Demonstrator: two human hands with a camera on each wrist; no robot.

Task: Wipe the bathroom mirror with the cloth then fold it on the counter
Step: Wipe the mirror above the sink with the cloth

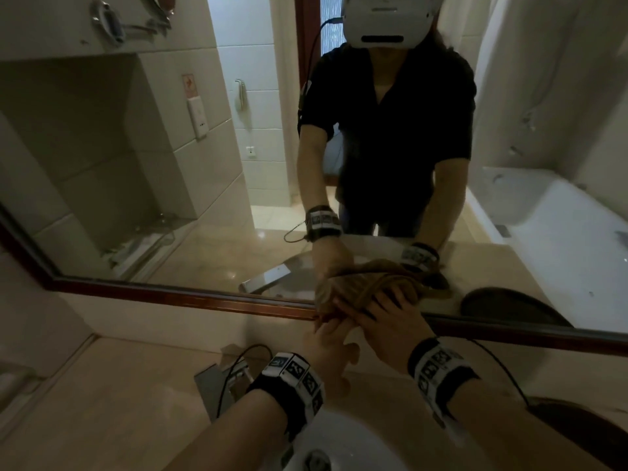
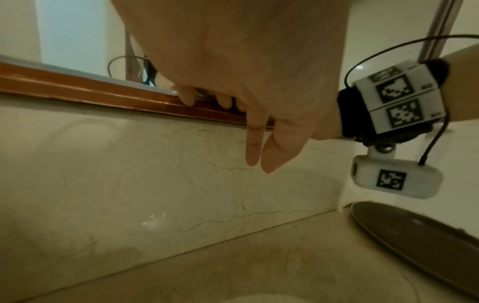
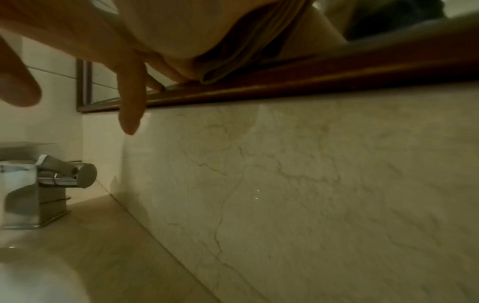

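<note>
A bunched tan cloth (image 1: pixel 350 294) is against the bottom edge of the bathroom mirror (image 1: pixel 170 164), just above its brown wooden frame (image 1: pixel 204 297). My right hand (image 1: pixel 387 317) lies over the cloth with fingers spread and curved round it, holding it to the glass. In the right wrist view the cloth (image 3: pixel 233 51) hangs in folds under the palm (image 3: pixel 168 30). My left hand (image 1: pixel 329 338) reaches in from the left, its fingers loose and its fingertips at the frame under the cloth. In the left wrist view that hand (image 2: pixel 233 71) holds nothing that I can see.
The beige marble counter (image 1: pixel 119 402) runs below a marble backsplash (image 2: pixel 155 174). A white basin (image 1: pixel 339 443) sits under my forearms, and a chrome faucet (image 3: pixel 51 178) stands behind it to the left. A dark round tray (image 2: pixel 414 231) lies on the counter at the right.
</note>
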